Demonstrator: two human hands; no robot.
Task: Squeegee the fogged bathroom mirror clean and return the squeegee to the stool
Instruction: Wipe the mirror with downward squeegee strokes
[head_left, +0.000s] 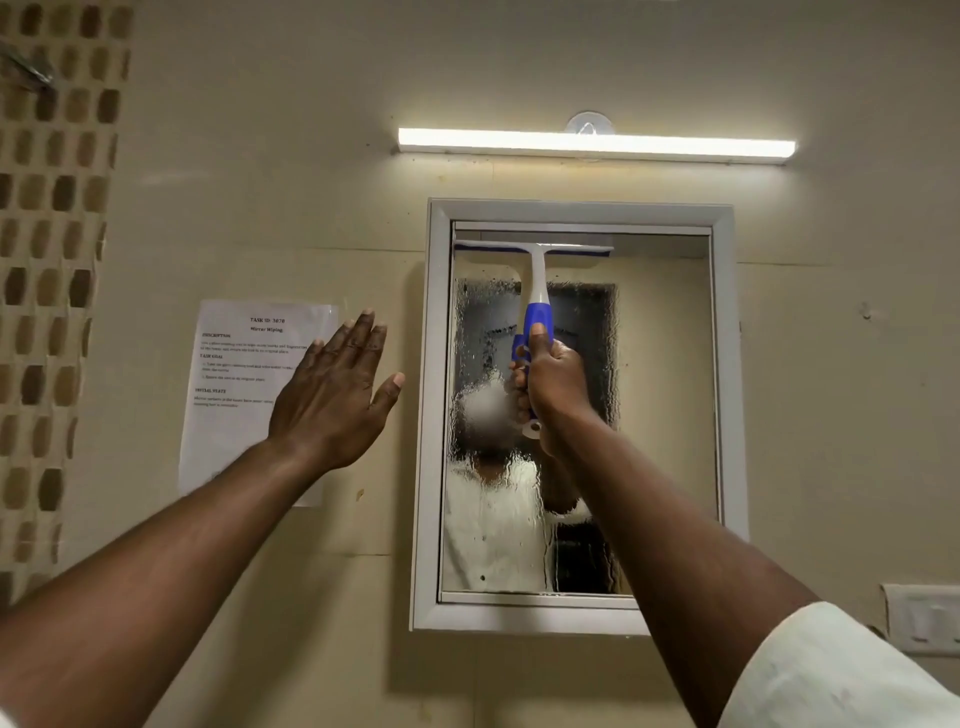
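A white-framed mirror (670, 395) hangs on the beige wall, its left half covered in water droplets and streaks. My right hand (553, 382) is shut on the blue grip of a white and blue squeegee (537, 270). The squeegee's blade lies flat against the glass at the mirror's top left. My left hand (332, 395) is raised with fingers spread, flat near the wall to the left of the mirror frame, holding nothing. The stool is not in view.
A printed task sheet (239, 374) is taped to the wall behind my left hand. A lit tube light (595, 143) is mounted above the mirror. Brown mosaic tiles (52, 260) run down the far left. A switch plate (924, 618) sits at the lower right.
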